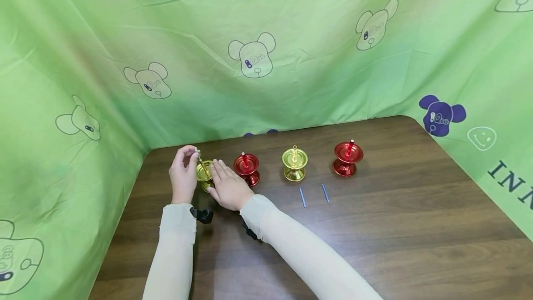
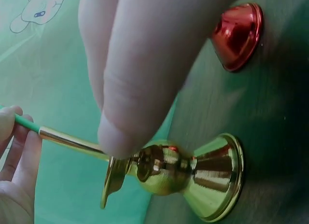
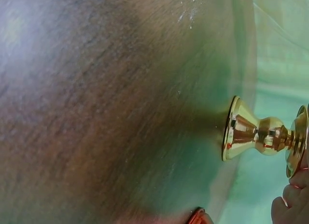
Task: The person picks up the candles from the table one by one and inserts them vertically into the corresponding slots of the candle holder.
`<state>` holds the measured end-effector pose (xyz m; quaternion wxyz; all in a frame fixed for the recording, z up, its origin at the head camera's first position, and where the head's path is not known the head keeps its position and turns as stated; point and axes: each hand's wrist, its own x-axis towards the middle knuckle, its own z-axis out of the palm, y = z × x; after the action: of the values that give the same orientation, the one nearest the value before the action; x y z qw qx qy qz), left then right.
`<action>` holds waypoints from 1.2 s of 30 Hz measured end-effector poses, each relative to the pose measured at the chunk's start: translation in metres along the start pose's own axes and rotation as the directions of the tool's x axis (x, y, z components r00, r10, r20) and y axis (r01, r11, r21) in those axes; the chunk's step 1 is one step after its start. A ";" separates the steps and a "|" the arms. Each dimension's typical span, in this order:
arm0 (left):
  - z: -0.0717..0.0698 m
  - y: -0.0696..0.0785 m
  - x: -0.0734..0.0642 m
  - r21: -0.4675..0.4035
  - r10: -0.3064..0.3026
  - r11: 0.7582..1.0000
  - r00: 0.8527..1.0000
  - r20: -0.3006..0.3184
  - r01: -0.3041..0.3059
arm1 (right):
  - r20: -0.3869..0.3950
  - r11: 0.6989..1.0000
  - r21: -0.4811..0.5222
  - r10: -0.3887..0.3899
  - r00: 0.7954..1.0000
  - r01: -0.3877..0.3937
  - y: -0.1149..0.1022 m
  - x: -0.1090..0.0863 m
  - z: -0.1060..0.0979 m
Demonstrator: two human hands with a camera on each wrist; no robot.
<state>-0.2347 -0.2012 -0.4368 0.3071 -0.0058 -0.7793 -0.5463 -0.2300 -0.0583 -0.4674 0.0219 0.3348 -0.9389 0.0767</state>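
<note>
In the head view my left hand (image 1: 184, 176) pinches a thin green candle (image 2: 26, 123) at the top of the upright tube of a gold candle holder (image 2: 212, 185). The candle's lower end meets the tube mouth; how deep it sits is hidden. My right hand (image 1: 230, 187) holds the right side of the same holder's dish (image 3: 297, 142), its fingers across the rim and thumb on the near side. Large in the left wrist view are the right hand's fingers (image 2: 140, 79), hiding part of the dish. Just right stands a red candle holder (image 1: 246, 165).
Farther right stand another gold candle holder (image 1: 294, 163) and another red candle holder (image 1: 348, 157). Two thin blue candles (image 1: 302, 197) lie on the brown table (image 1: 374, 235) in front of them. A green printed cloth (image 1: 200, 59) hangs behind and at the sides.
</note>
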 end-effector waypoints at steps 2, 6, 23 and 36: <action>0.000 0.001 -0.001 -0.008 0.002 1.000 1.000 -0.008 -0.002 | 0.001 1.000 -0.005 0.001 1.000 -0.001 0.000 0.000 -0.001; 0.000 0.003 -0.003 -0.031 -0.001 1.000 1.000 -0.031 0.000 | 0.005 1.000 -0.014 0.001 1.000 -0.001 -0.001 0.000 -0.002; -0.001 0.005 -0.006 -0.047 -0.011 0.999 1.000 -0.011 0.010 | 0.016 1.000 -0.002 0.000 1.000 0.000 0.000 0.000 0.000; -0.005 0.004 -0.007 -0.036 -0.068 0.997 0.997 0.040 0.070 | 0.013 1.000 0.013 0.005 1.000 -0.005 0.000 0.000 -0.001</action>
<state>-0.2250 -0.2012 -0.4359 0.2726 0.0048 -0.7745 -0.5708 -0.2306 -0.0583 -0.4666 0.0135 0.3331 -0.9393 0.0810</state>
